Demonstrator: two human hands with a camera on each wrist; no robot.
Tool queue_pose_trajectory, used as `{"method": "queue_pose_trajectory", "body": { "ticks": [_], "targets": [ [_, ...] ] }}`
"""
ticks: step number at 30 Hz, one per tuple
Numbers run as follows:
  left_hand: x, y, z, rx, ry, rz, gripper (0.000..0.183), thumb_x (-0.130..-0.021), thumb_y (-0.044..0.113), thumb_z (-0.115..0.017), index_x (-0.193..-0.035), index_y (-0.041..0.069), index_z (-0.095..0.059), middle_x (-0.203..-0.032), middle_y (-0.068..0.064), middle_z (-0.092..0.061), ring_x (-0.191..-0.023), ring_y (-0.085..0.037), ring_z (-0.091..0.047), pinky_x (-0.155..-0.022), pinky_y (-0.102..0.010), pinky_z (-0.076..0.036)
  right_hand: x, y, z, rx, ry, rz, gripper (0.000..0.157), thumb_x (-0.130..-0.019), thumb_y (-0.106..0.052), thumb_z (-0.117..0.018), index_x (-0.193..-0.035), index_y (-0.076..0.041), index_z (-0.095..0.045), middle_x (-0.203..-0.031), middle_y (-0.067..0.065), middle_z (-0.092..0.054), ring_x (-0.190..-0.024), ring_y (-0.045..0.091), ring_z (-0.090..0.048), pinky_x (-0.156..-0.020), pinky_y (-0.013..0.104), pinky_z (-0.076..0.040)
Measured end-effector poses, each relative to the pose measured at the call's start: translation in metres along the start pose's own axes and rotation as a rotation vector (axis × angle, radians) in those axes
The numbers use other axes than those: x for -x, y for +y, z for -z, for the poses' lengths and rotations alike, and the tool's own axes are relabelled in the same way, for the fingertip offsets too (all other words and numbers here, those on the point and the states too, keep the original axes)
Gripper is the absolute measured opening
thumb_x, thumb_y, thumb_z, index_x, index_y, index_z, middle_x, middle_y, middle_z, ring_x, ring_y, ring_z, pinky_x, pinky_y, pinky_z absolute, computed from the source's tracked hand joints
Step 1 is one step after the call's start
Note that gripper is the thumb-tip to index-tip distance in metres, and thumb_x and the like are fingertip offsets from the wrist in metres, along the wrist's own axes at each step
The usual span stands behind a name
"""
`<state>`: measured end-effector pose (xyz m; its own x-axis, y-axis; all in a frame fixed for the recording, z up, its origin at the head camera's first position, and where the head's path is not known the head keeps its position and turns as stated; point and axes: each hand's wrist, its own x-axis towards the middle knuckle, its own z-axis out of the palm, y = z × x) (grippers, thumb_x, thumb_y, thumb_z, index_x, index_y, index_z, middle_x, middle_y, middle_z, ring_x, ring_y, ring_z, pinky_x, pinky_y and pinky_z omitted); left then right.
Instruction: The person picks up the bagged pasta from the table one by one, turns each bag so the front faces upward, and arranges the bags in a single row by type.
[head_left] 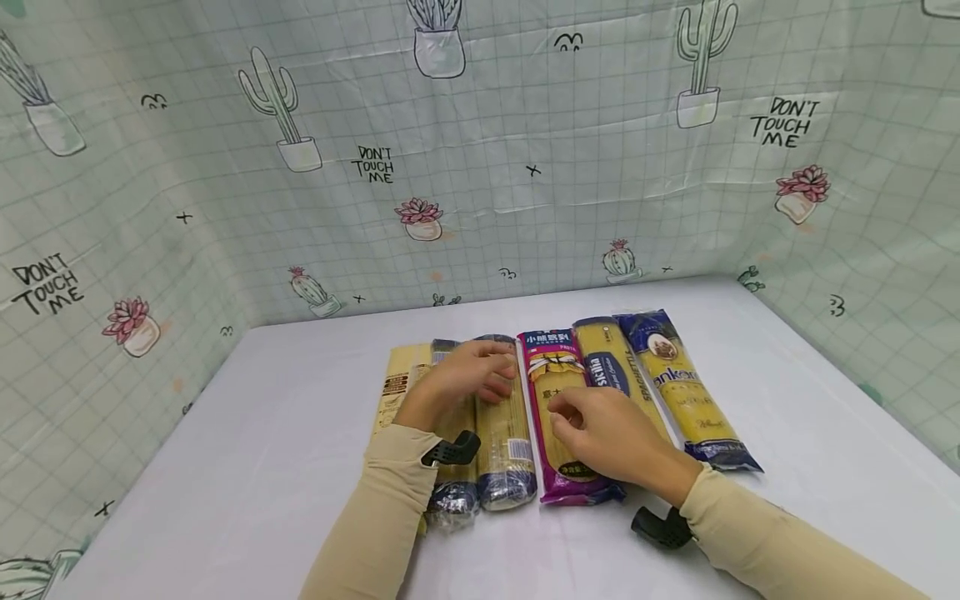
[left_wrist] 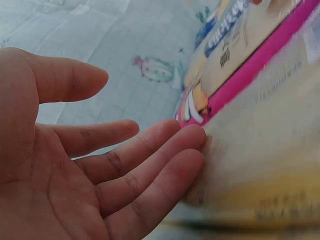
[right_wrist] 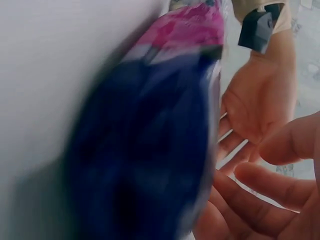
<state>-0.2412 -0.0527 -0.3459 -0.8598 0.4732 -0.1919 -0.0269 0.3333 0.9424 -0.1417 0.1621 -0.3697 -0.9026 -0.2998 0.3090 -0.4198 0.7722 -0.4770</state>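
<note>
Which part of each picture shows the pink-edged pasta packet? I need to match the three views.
Head: right of and below centre, the pink-edged pasta packet is partly covered by the right hand.
Left wrist: upper right, its pink edge slanting, blurred.
Right wrist: top, right of centre, its pink end above dark blue wrapping.
Shared landmark: the left hand, large at left in its own view, upper right in the right wrist view.

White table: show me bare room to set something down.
Left: the white table is bare between the cactus-print cloth and the leftmost pasta pack. Right: bare beyond the rightmost blue-and-yellow pack, up to the cloth. Nearer: a strip between the sleeves. Crowded: the middle, where packs lie close together beneath the left hand and right hand.
</note>
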Motion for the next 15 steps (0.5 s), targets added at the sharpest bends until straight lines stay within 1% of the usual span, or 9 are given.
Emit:
{"method": "queue_pose_trajectory", "body": {
  "ticks": [5,10,15],
  "targets": [
    [0.003,-0.006,0.011,0.004,0.022,0.008,0.044,-0.107,0.021,-0.049,-0.146,0.000,-0.047,-0.121,-0.019,-0.066,-0.098,-0.027,-0.070,-0.081,-0.038,-0.058,-0.010,-0.011,-0.006,-0.010,-0.069,0.012,0.013,-0.094,-0.021,-0.066,-0.100,-0.015,-0.075,-0.077,-0.013,-0.060,-0.067,0.005,-0.052,-0.060,0.027,-0.046],
    [0.007,-0.008,0.019,-0.018,0.051,0.013,0.047,-0.107,0.023,-0.049,-0.147,-0.001,-0.046,-0.118,-0.018,-0.066,-0.096,-0.027,-0.070,-0.079,-0.038,-0.059,-0.018,-0.018,-0.011,-0.011,-0.106,0.034,0.014,-0.092,-0.020,-0.066,-0.102,-0.013,-0.075,-0.080,-0.013,-0.062,-0.071,0.003,-0.055,-0.064,0.027,-0.049],
    [0.007,-0.011,0.026,-0.016,0.068,0.029,0.044,-0.106,0.021,-0.050,-0.145,0.000,-0.048,-0.115,-0.019,-0.067,-0.094,-0.028,-0.070,-0.078,-0.036,-0.059,-0.023,-0.023,-0.016,-0.013,-0.140,0.060,0.016,-0.091,-0.019,-0.066,-0.103,-0.012,-0.074,-0.081,-0.012,-0.062,-0.070,0.005,-0.054,-0.064,0.027,-0.048]
  ]
}}
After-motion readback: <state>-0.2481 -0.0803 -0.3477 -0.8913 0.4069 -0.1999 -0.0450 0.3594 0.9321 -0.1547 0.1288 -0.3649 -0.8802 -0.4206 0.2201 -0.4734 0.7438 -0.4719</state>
